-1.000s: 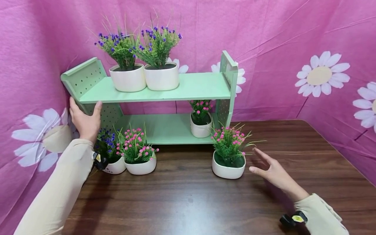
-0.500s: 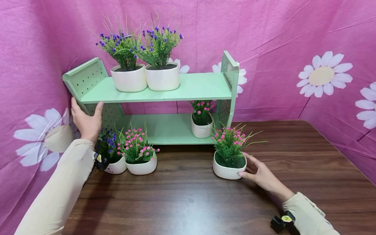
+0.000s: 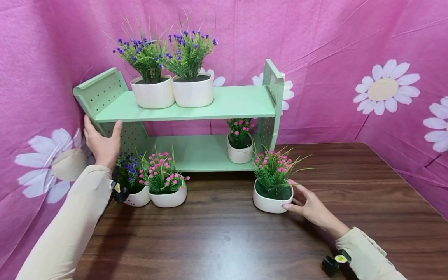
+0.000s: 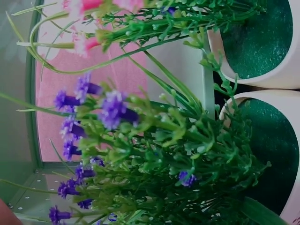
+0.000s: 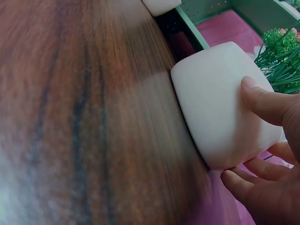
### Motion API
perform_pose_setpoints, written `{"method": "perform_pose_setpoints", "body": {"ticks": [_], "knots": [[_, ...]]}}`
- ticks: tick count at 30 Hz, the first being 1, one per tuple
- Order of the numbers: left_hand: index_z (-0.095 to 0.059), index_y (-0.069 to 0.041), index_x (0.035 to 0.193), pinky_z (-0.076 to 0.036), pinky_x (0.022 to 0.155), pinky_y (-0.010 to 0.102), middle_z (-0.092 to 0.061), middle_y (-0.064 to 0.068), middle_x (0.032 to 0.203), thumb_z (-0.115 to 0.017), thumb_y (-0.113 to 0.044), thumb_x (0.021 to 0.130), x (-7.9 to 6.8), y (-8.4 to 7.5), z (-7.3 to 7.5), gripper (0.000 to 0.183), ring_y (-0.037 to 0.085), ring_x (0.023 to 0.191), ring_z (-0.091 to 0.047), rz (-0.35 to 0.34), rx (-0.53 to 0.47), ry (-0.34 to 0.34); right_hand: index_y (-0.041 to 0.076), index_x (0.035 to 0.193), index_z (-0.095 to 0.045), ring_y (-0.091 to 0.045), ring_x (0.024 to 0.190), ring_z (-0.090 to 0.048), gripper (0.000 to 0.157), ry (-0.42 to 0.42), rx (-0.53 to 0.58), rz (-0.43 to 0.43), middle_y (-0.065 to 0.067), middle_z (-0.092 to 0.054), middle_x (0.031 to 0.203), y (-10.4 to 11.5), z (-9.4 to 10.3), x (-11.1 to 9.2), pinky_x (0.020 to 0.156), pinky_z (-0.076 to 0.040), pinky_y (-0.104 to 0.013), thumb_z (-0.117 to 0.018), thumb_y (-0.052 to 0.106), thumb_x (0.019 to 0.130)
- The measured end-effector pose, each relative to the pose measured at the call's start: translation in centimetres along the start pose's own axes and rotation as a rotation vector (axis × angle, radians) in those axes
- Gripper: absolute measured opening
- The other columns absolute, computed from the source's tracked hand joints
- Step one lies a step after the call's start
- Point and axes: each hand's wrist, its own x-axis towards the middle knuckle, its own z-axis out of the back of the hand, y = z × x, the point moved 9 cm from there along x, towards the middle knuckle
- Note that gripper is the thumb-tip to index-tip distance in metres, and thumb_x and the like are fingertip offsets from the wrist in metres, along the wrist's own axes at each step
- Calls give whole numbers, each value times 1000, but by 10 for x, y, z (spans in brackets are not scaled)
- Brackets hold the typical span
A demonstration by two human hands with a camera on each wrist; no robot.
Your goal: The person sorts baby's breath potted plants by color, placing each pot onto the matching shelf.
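Observation:
My right hand [image 3: 313, 210] holds the right side of a white flower pot [image 3: 271, 203] with pink flowers. In the right wrist view, the thumb [image 5: 262, 96] presses the pot's wall and the fingers lie along its side. The pot stands on the table. My left hand [image 3: 104, 144] rests at the left side panel of the green two-tier shelf [image 3: 206, 153], thumb and straight fingers spread apart. Below it stand a pot of purple flowers [image 3: 127, 175], partly hidden by the wrist, and a pot of pink flowers [image 3: 168, 198].
Two white pots with purple flowers, a left one [image 3: 153, 93] and a right one [image 3: 193, 92], stand side by side on the top tier. Another pink-flowered pot [image 3: 240, 151] is at the right of the lower tier. Pink cloth [image 3: 325, 97] hangs behind the brown table [image 3: 217, 241].
My right hand has moved left from beside the front right pot and taken hold of it. The pot and the left hand have stayed in place.

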Motion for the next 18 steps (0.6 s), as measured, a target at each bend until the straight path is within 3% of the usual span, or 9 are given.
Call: {"method": "perform_pose_setpoints", "body": {"ticks": [8, 18], "knots": [[-16, -18, 154, -10, 112, 19, -18, 3, 158, -68, -51, 82, 1, 1, 0, 95, 13, 143, -18, 11, -28, -17, -9, 141, -31, 4, 110, -54, 78, -19, 33, 22, -33, -44, 133, 5, -2, -1, 90, -47, -17, -76, -1, 78], [-16, -17, 154, -10, 112, 19, -18, 4, 159, -68, -51, 82, 1, 0, -1, 95, 13, 143, -17, 9, -32, -21, -9, 141, -33, 1, 107, -56, 79, -6, -21, 40, -34, -42, 134, 14, -10, -4, 88, -49, -20, -78, 1, 76]]}}
